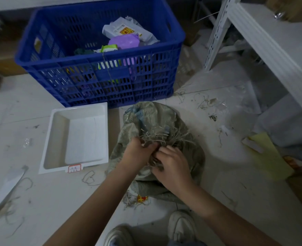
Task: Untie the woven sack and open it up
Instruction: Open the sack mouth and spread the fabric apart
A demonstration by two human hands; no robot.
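A grey-green woven sack [146,121] stands on the floor in front of me, its top bunched together with frayed fibres [162,135] sticking out. My left hand [137,151] pinches the gathered neck from the left. My right hand [173,164] grips the same bunch from the right, fingers curled into the cloth. The tie itself is hidden under my fingers. The two hands touch each other at the neck.
A blue slotted crate [100,68] with packets stands behind the sack. A white plastic tray [57,139] lies to its left. White metal shelving [264,38] rises at the right, a yellow sheet [269,157] beneath it. Loose string scraps litter the floor. My shoes [180,226] are at the bottom.
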